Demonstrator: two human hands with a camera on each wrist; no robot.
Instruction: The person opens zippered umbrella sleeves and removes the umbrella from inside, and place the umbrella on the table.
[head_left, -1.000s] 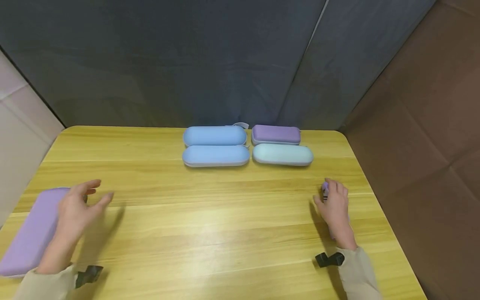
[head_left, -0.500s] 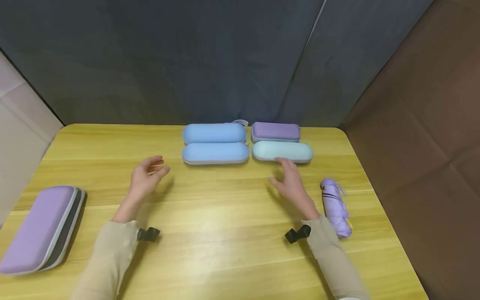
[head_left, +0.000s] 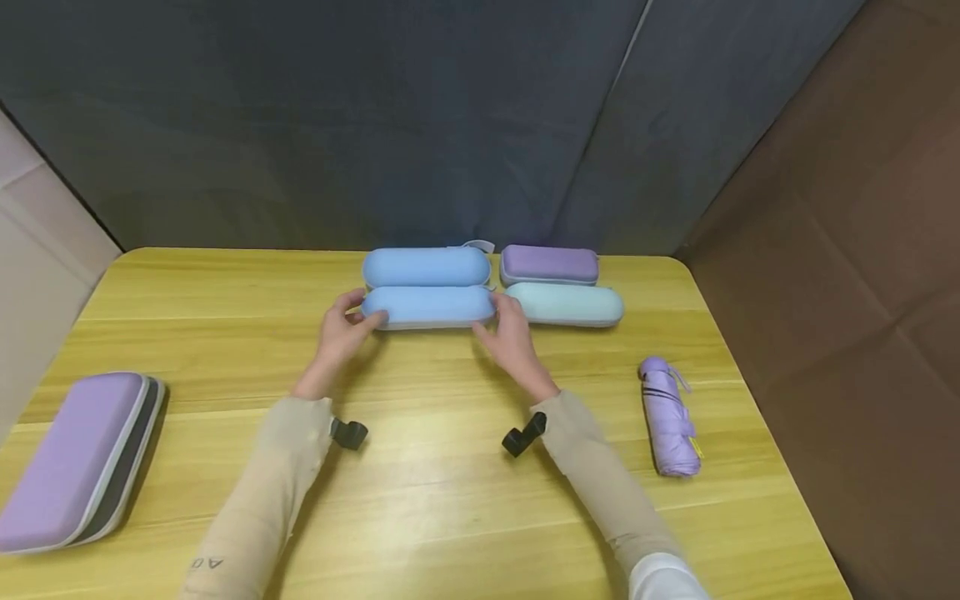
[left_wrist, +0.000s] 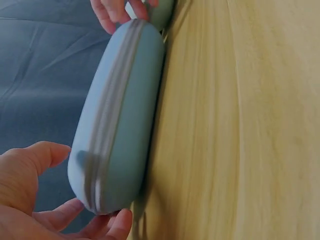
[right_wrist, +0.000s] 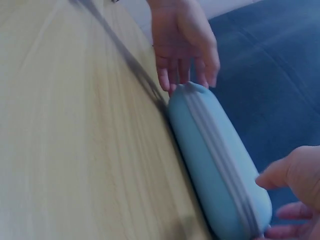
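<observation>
The person's left hand (head_left: 341, 333) has its thumb and fingers bent round the left end of a light-blue, rounded oblong hard case (head_left: 427, 305), which lies lengthwise on a yellowish wood-grain tabletop (head_left: 427, 467). The right hand (head_left: 513, 337) likewise grasps the right end, its thumb at the front side and its fingers round the tip. How firmly either hand presses cannot be told. Both wrist views show a pale grey zipper band along the near side of the case.

Directly behind is a matching blue case (head_left: 426, 267) with a pale loop (head_left: 478, 245) near its right end. To the right of these 2, a pale mint-green rounded case (head_left: 566, 303) sits in front of a purple oblong case (head_left: 550, 263); the right hand's knuckles come just beside the mint one's left end.

At the far left of the table a large lavender rectangular case (head_left: 71, 458) with a dark grey side lies at a slant. Near the right edge lies a furled lavender fabric umbrella (head_left: 670, 421).

The arms wear 2 beige sleeves (head_left: 262, 483), and a small black device (head_left: 348, 433) sits at each wrist. Behind the table hangs dark grey-blue cloth (head_left: 337, 125), with brown cloth (head_left: 840, 275) on the right.
</observation>
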